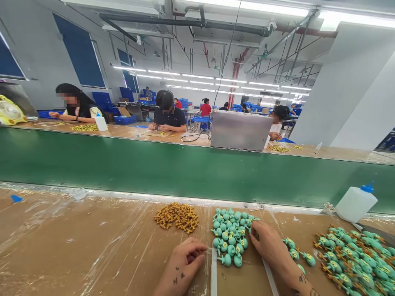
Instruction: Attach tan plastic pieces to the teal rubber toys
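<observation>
Nearest, the left hand (187, 263) curls loosely, left of the green pieces (230, 235), whose heap runs lengthwise away to the closer right hand's (266, 240) bent fingers, both holds impossible to tell, brown pieces (177, 218) beyond.

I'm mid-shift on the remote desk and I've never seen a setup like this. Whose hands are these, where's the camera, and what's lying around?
There is no machine here: these are a person's bare hands, and the single picture comes from a camera on their head, looking forward and down. The left hand is curled near a pile of small brown pieces; whether it holds anything is hidden. The right hand is at the edge of a group of round green pieces; a grip can't be made out. Farther right on the brown worktable lie a heap of green-and-brown pieces and a white bottle. Other people sit beyond the green strip.
</observation>
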{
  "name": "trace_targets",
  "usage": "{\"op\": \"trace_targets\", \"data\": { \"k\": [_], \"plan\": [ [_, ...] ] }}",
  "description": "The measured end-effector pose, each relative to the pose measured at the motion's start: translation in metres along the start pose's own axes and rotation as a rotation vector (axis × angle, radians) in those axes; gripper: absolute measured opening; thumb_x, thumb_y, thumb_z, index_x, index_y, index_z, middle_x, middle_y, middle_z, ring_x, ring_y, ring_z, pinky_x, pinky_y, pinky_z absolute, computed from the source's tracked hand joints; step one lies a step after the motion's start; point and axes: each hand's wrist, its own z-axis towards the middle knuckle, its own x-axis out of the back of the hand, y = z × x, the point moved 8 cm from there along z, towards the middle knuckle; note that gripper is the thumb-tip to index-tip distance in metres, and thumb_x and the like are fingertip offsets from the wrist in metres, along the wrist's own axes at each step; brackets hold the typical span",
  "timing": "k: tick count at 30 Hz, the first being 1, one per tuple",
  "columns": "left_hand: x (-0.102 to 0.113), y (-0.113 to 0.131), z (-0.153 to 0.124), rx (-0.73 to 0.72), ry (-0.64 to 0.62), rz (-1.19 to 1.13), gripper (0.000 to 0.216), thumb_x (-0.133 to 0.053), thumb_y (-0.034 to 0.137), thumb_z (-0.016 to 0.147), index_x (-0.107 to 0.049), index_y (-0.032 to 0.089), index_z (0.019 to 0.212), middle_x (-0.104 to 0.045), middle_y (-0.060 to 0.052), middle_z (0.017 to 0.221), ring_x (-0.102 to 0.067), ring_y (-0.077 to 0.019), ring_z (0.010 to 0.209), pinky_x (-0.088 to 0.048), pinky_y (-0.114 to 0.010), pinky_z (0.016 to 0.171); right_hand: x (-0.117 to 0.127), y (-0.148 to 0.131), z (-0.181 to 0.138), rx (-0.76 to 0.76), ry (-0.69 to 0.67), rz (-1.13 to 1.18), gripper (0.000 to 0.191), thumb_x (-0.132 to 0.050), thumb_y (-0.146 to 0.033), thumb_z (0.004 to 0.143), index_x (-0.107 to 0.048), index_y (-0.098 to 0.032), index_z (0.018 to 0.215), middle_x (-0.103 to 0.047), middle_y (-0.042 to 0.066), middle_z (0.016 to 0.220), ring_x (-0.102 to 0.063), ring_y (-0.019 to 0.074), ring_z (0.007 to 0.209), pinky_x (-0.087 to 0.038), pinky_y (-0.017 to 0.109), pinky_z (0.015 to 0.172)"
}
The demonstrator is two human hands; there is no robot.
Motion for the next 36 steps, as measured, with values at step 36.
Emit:
{"op": "trace_targets", "data": {
  "k": [36],
  "plan": [
    [-0.058, -0.004, -0.021, 0.259, -0.228, -0.784, 0.051, -0.091, 0.056, 0.066, -0.066, 0.015, 0.081, -0.060, 0.003, 0.058, -0.054, -0.0092, 0.053, -0.044, -0.019, 0.053, 0.020, -0.053, -0.093, 0.370, -0.430, 0.799, 0.017, -0.075, -0.048, 0.094, -0.078, -0.041, 0.109, -0.072, 0.004, 0.098, -0.070, 0.0224, 0.089, -0.056, 0.034, 0.084]
  ]
}}
